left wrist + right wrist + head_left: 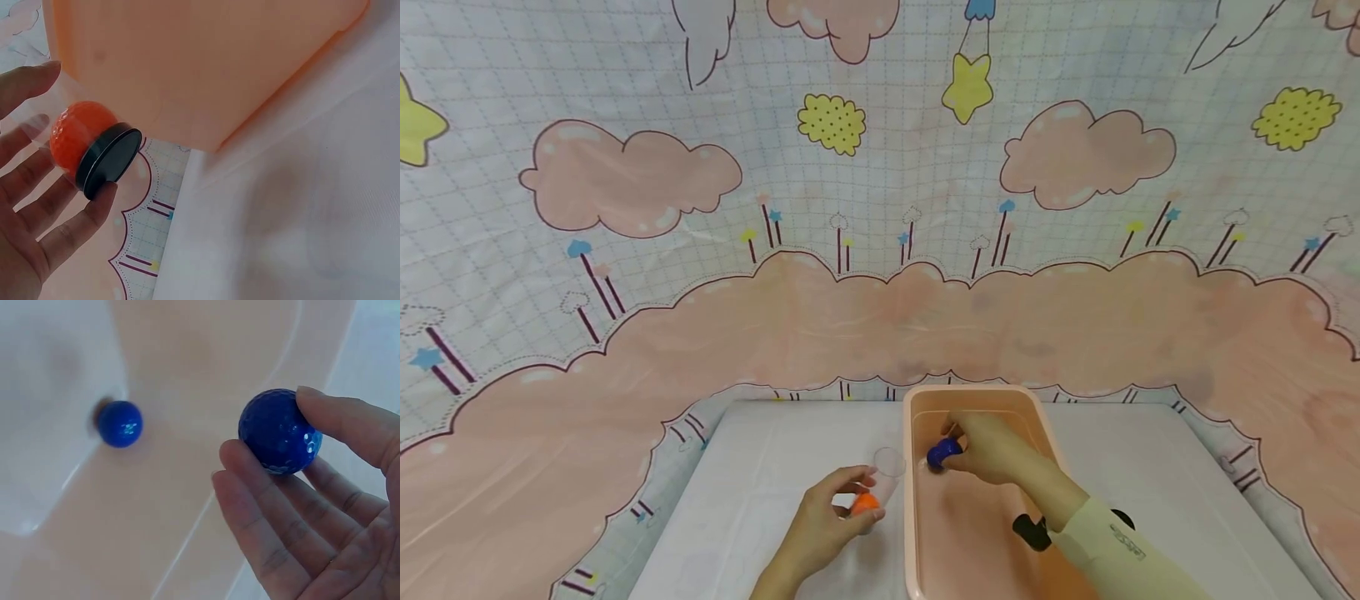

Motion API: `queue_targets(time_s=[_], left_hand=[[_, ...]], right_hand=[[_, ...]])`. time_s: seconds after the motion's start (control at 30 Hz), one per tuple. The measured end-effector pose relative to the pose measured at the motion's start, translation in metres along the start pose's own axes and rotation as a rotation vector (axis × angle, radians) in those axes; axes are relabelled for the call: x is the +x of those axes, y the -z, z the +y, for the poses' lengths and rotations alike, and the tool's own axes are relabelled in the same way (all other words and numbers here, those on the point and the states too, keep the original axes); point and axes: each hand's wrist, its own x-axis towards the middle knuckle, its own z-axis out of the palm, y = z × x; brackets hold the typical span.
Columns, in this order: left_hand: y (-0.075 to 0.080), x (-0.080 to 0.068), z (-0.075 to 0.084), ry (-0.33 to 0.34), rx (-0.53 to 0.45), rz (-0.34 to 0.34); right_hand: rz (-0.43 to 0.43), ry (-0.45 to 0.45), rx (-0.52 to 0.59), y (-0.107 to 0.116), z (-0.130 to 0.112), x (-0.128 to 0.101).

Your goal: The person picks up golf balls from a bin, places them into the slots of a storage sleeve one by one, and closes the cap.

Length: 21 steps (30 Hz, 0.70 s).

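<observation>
My left hand [820, 518] grips a clear tube [889, 485] beside the bin's left side, its round mouth tilted up and away. Inside, an orange golf ball [80, 134] sits at the lower end, against a black cap [109, 159]. My right hand [985, 446] reaches into the peach plastic bin [912, 533] and pinches a blue golf ball [278, 431] between thumb and fingers. A second blue ball [120, 424] lies on the bin floor near a wall, apart from the fingers in the right wrist view.
The bin stands on a white-covered table [737, 475]. A printed cloth backdrop [880, 325] with clouds and stars hangs behind. A black band [1032, 533] sits at the right wrist, beside a pale sleeve [1112, 542].
</observation>
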Motion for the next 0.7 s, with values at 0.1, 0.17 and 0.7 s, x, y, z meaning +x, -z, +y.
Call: queue_targets(time_s=[0.1, 0.17, 0.7], left_hand=[[-0.001, 0.000, 0.002, -0.009, 0.022, -0.008], [-0.001, 0.000, 0.003, -0.012, 0.030, -0.010], [0.002, 0.002, 0.009, -0.046, 0.115, -0.008]], right_hand=[[0.011, 0.003, 0.047, 0.002, -0.005, -0.002], [0.023, 0.013, 0.072, 0.004, -0.007, -0.002], [0.008, 0.183, 0.437, 0.008, -0.023, -0.008]])
